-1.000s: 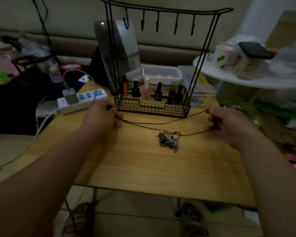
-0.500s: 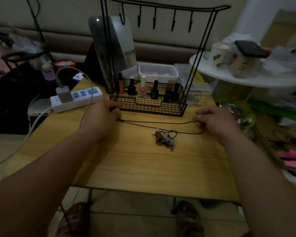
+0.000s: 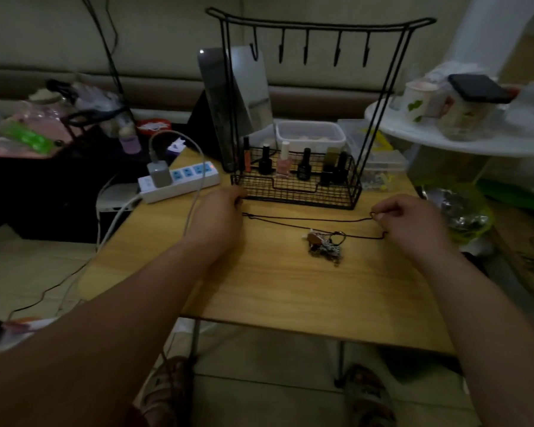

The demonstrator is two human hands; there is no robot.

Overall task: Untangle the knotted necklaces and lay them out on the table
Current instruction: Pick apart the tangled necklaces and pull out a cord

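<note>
Your right grip (image 3: 413, 223) pinched the right end of the black cord necklace (image 3: 305, 219), with your fingertips (image 3: 386, 208) pressed together on the little bend in the cord. Your left grip (image 3: 216, 217) sat at the other end of the cord, knuckles up and fingers curled under. I could not tell if it held the cord or just rested beside it.

The cord lay in two thin lines across the wooden surface (image 3: 290, 291), running from one grip to the other. The lower line ran into a knotted bunch (image 3: 324, 246) of shiny chain and a brown piece. That bunch lay on the surface between your hands, nearer to the right one.

Just behind the cord stood a black wire rack (image 3: 296, 195) with small nail polish bottles (image 3: 284, 160) standing in its basket. A white power strip (image 3: 182, 180) lay on the back left corner of the surface, near your left grip.
</note>
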